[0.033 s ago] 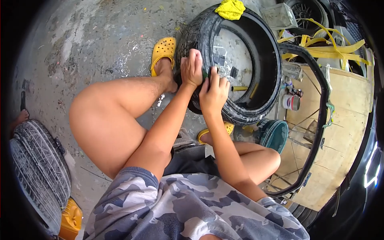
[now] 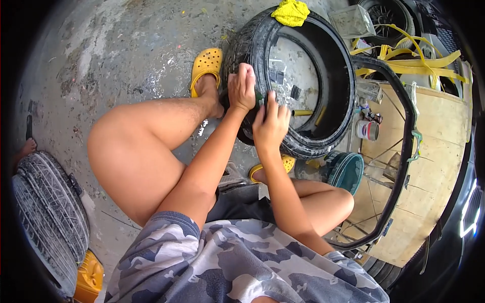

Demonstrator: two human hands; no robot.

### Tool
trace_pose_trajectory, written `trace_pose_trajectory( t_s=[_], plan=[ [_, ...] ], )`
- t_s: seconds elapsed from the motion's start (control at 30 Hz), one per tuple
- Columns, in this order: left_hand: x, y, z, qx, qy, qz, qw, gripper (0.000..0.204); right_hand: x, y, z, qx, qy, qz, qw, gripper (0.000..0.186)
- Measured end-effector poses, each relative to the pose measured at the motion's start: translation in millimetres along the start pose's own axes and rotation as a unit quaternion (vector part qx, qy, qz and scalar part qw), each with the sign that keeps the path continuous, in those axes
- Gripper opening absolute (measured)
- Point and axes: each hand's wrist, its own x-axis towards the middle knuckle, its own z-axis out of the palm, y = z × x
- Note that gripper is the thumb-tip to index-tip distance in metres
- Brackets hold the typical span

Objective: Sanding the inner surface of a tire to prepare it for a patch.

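A worn black tyre (image 2: 252, 55), dusty grey on its tread and sidewall, stands before me with its open middle showing the floor. My left hand (image 2: 242, 90) is closed against its left side, fingers curled and knuckles up. Just right of it, my right hand (image 2: 272, 123) bends its fingers over the near sidewall, thumb toward the left hand. Between the hands shows a small dark green patch (image 2: 258, 96), too small to name. What lies under the fingers is hidden. A yellow cloth (image 2: 291, 12) rests on the tyre's far rim.
A teal bucket (image 2: 347, 172) stands right of the tyre, near a small paint can (image 2: 367, 130). A black frame (image 2: 405, 151) leans by a wooden board (image 2: 434, 166) with yellow straps (image 2: 424, 65) beyond. Stacked tyres (image 2: 50, 217) and a yellow container (image 2: 89, 276) sit at left.
My right hand has shifted slightly toward me along the tyre's sidewall. The left hand stays almost in place, and the tyre has not visibly moved.
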Motion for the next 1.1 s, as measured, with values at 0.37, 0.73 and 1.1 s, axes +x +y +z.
trace_pose_trajectory(
  t_s=[0.37,0.73,1.1],
  plan=[
    [-1,0,0,0.013,-0.002,-0.001,1.000,0.030,-17,3,13,-0.049,0.075,-0.028,0.996,0.041],
    [-3,-2,2,-0.003,-0.018,-0.027,0.999,0.031,-9,-2,8,-0.005,0.040,0.031,0.999,0.044],
    [-2,0,-1,0.013,-0.004,0.007,1.000,0.029,17,25,-10,0.193,-0.076,0.065,0.976,0.039]
  ],
)
